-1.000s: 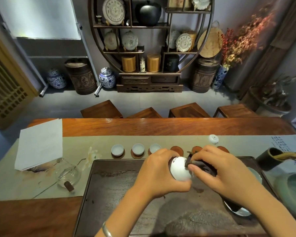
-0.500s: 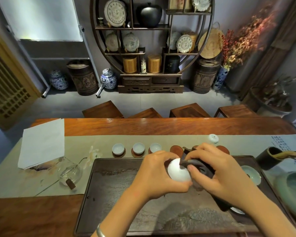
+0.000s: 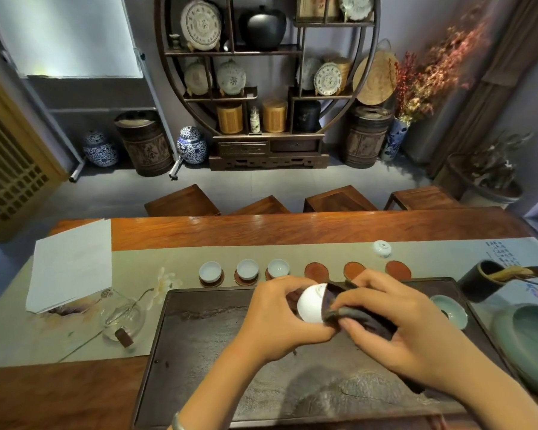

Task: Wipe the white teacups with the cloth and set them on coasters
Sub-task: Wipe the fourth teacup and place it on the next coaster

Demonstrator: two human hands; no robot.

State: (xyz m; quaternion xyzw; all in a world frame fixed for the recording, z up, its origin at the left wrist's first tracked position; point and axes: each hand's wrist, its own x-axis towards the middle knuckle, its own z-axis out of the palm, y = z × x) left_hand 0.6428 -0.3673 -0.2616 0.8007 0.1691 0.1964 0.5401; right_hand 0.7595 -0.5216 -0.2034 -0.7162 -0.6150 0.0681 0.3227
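White teacup [image 3: 312,303] held on its side above the dark tea tray [image 3: 205,336], mouth turned right into the dark cloth [image 3: 367,318], foot pointing left and up. Left hand [image 3: 280,318] curls round the cup's body, fingers over the top, thumb beneath. Right hand [image 3: 395,321] pinches the bunched cloth against the cup's rim; whether cloth reaches inside the mouth cannot be told. Cup lies between the two hands, left hand carrying it. Just beyond the grip, past the tray's far edge, runs the row of coasters: three to the far left already bear white cups [image 3: 247,270]; the first bare coaster [image 3: 316,271] sits straight ahead of the cup, nearest the left hand, with two more bare ones off to the right. Judgement: wiping is under way; setting down calls for righting the cup and a short forward reach. Room ahead is open; the neighbouring cup [image 3: 278,267] stands close on the left of that coaster.
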